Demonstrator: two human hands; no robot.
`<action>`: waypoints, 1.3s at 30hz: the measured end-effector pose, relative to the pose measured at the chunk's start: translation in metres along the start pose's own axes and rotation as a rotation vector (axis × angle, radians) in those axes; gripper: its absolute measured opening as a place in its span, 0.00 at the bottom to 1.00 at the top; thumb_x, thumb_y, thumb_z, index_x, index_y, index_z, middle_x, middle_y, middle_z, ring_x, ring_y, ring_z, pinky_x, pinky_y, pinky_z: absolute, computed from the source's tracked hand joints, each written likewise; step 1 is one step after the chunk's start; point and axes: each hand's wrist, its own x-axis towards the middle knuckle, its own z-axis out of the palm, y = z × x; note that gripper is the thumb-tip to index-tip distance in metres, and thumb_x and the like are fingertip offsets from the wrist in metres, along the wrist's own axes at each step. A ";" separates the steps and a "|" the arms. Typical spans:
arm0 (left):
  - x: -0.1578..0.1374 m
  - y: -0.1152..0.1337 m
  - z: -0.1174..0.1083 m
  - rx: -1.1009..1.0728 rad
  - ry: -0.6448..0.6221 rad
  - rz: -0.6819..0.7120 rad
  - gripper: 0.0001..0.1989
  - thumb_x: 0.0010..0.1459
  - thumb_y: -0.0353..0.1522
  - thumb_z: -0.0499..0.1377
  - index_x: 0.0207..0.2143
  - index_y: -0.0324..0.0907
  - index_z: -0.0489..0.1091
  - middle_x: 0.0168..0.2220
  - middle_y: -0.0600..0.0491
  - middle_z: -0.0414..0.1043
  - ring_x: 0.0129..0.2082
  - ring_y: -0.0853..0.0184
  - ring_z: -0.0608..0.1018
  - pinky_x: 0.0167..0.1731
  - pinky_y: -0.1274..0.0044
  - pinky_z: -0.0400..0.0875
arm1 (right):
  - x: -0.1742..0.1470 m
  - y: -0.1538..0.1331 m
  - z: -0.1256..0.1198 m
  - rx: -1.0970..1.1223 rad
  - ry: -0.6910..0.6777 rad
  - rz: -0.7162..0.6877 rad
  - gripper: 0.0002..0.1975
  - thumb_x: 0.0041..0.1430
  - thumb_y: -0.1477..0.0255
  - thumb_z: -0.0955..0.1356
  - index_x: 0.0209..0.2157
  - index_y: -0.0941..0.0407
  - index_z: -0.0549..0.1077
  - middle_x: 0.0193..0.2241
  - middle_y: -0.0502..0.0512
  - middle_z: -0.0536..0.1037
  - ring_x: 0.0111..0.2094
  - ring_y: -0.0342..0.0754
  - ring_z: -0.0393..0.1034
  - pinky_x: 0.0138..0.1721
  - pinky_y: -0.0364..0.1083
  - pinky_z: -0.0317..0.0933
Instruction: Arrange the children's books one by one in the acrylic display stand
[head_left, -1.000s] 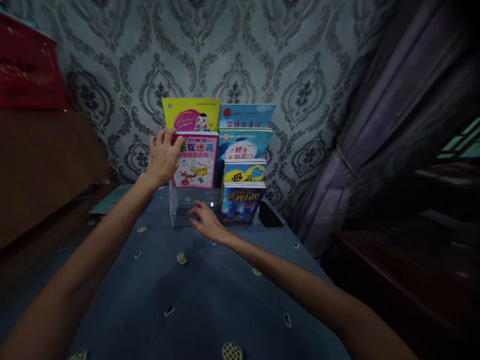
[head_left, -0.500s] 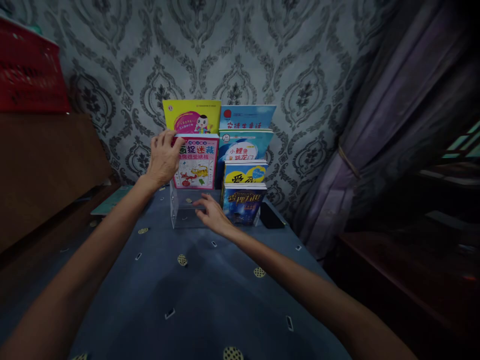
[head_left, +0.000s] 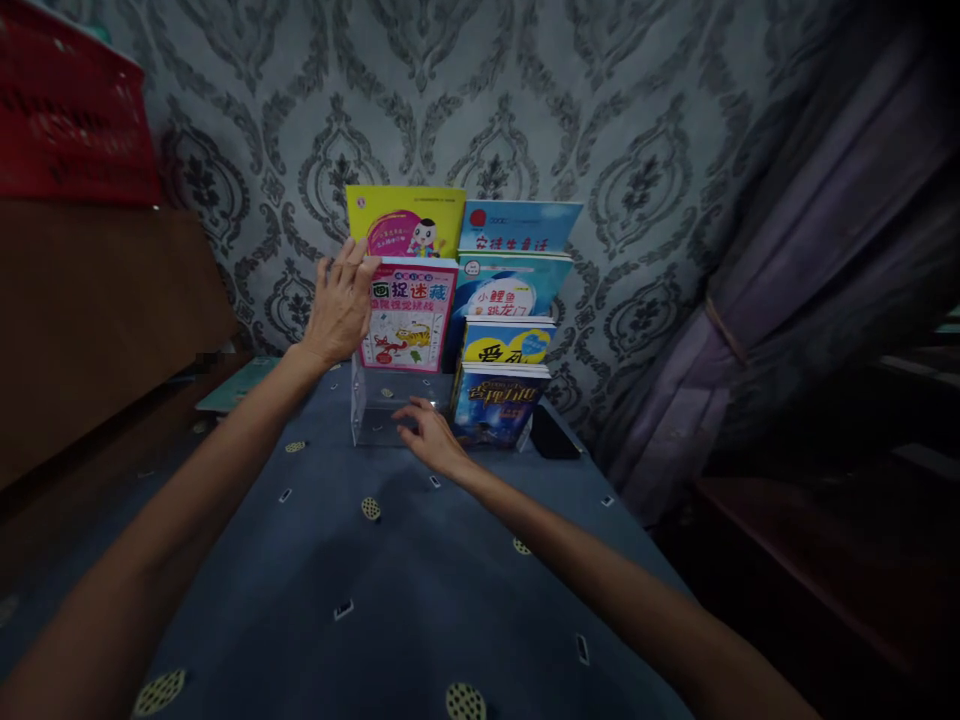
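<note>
My left hand (head_left: 341,312) is at the upper left edge of a pink book (head_left: 409,320), its thumb side over the cover and its fingers around the corner. The pink book stands upright in a clear tiered rack (head_left: 367,415). Behind it rises a yellow book (head_left: 409,208). In front of the rack's lower left tiers my right hand (head_left: 431,435) hovers with fingers apart, holding nothing. The right column has a light blue book (head_left: 521,225), a teal book (head_left: 510,285), a yellow-and-blue book (head_left: 506,343) and a dark blue book (head_left: 499,405).
A blue patterned cloth (head_left: 405,600) covers the table. A flat black object (head_left: 553,435) lies right of the rack. Patterned wallpaper is behind, a tied purple curtain (head_left: 697,400) at right. A red bag (head_left: 75,110) sits above a brown wooden panel (head_left: 112,330) at left.
The view has shifted slightly, so the rack and books appear farther right. My left hand stays at the pink book's edge; my right hand remains before the lower left tiers.
</note>
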 end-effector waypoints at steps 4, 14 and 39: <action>-0.038 0.005 0.007 0.030 0.053 -0.112 0.30 0.63 0.26 0.50 0.67 0.46 0.53 0.73 0.44 0.49 0.75 0.58 0.45 0.71 0.56 0.44 | -0.019 0.016 0.025 0.050 -0.057 0.030 0.14 0.57 0.78 0.68 0.44 0.53 0.80 0.54 0.61 0.75 0.61 0.55 0.67 0.52 0.53 0.68; -0.221 -0.062 0.043 0.225 -0.417 -0.570 0.29 0.62 0.29 0.51 0.65 0.36 0.58 0.72 0.31 0.50 0.73 0.46 0.51 0.67 0.46 0.45 | -0.083 0.051 0.072 0.161 -0.071 0.009 0.11 0.61 0.75 0.65 0.40 0.54 0.80 0.52 0.62 0.76 0.58 0.57 0.70 0.58 0.58 0.65; -0.208 -0.156 -0.002 0.446 -0.717 -0.595 0.19 0.69 0.38 0.46 0.45 0.39 0.74 0.49 0.38 0.79 0.50 0.50 0.79 0.47 0.66 0.69 | -0.088 0.046 0.071 0.068 -0.111 -0.103 0.12 0.65 0.76 0.63 0.44 0.56 0.78 0.56 0.66 0.73 0.57 0.56 0.71 0.57 0.59 0.66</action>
